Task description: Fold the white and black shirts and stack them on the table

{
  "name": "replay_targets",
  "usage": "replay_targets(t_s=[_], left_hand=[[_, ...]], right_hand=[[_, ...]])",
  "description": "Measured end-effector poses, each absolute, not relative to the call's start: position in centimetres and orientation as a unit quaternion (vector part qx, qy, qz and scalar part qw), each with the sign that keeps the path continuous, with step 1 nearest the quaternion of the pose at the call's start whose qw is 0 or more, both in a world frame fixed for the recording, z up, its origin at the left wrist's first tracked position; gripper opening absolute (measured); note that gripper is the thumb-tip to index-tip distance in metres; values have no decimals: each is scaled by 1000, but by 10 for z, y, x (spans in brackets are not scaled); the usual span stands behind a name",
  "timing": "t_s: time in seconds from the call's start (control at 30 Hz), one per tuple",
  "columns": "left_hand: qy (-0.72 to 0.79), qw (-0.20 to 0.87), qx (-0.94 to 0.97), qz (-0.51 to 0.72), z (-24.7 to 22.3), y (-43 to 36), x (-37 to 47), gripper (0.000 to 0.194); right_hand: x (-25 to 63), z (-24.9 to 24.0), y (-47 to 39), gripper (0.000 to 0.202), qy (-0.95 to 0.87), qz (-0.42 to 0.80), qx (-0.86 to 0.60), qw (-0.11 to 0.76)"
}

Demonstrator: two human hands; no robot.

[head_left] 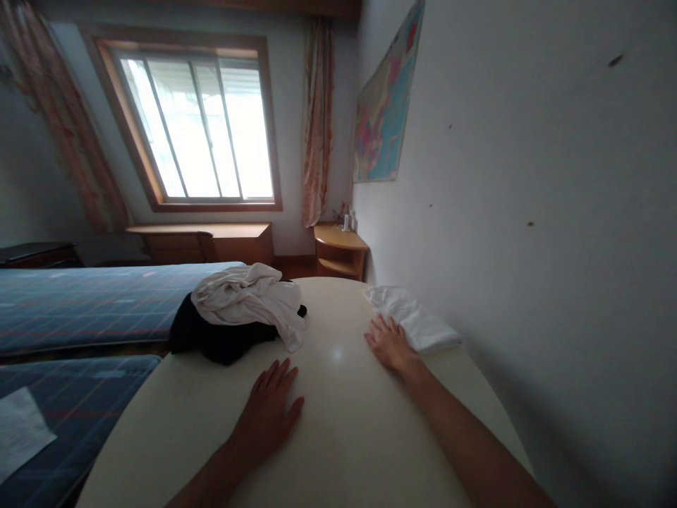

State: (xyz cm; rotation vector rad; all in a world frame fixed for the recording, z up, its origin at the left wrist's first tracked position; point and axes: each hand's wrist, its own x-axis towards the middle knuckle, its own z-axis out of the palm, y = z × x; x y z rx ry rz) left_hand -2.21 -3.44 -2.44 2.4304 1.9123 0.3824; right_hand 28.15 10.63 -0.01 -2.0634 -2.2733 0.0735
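Observation:
My left hand (269, 413) is on or just over the pale round table (338, 437), palm down with its fingers apart. Just beyond it lies a heap of clothing: a crumpled whitish garment (248, 296) on top of a black one (216, 340). My right hand (390, 343) rests with spread fingers at the left edge of a folded white cloth (415, 321); its fingertips seem to touch the cloth. Neither hand grips anything.
Plaid-covered mattresses (95, 300) stand to the left, with a white sheet-like piece (24, 430) on the nearer one. A wall (555, 282) runs close along the right. Behind are a corner shelf (341, 240), a desk (238, 240) and a window (201, 127).

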Motion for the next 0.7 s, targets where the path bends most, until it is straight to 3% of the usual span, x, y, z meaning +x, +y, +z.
replay_targets(t_s=[0.23,0.4,0.57,0.7], left_hand=[[603,-24,775,189,-19,-29,-20,47],[595,-156,731,294,36,0,-38,38],[669,-259,623,311,93,47,-84,52],[730,-215,602,241,104,72,-112,55]], right_hand=[[277,-12,57,71,-789,42,-608,73],[278,-7,54,67,-788,42,-605,104],[278,-8,56,67,-793,44,-597,108],[279,-10,57,68,-799,45,-589,112]])
